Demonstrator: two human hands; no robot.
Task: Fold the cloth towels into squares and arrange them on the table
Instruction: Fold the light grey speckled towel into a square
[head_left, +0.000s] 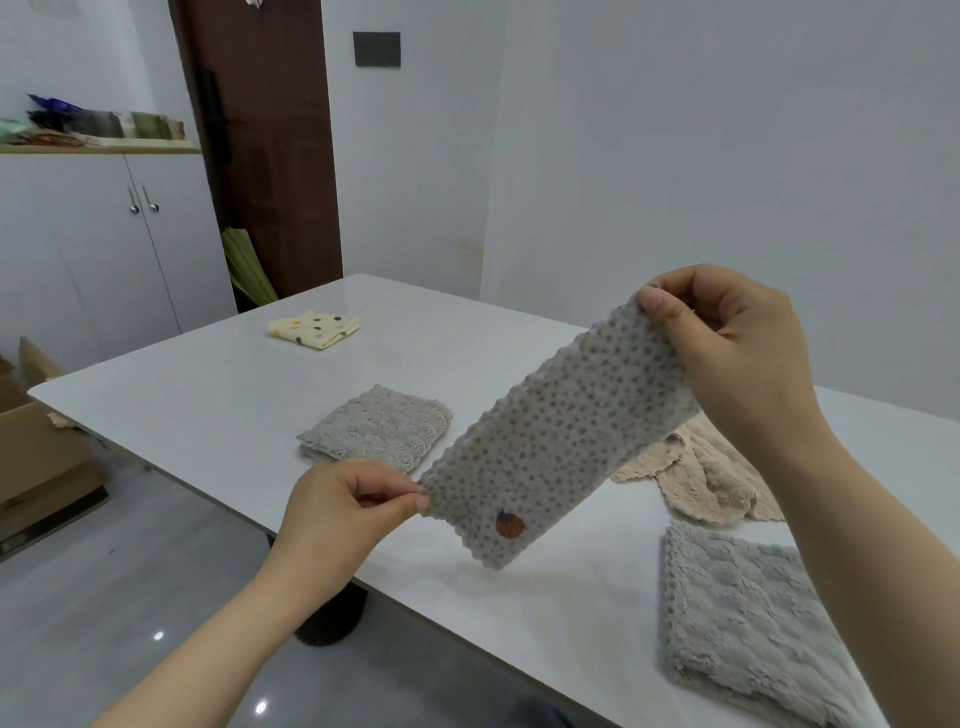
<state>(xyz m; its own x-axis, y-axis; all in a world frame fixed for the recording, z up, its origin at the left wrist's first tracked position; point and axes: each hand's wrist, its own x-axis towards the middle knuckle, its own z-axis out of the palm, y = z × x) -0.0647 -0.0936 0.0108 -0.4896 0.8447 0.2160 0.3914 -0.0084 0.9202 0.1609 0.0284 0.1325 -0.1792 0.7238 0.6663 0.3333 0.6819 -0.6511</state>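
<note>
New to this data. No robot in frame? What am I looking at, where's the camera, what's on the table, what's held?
No machine here: a person works bare-handed, and the single picture comes from a wide-angle camera worn on their head, looking forward and down. The left hand and right hand each pinch one end of a grey dotted towel, a long strip with a small orange patch, held in the air above the white table. Each grip is thumb against fingers. On the table lie a folded yellow spotted towel at the far side, a folded grey towel in the middle, a rumpled beige towel and a grey fluffy towel near the right arm.
</note>
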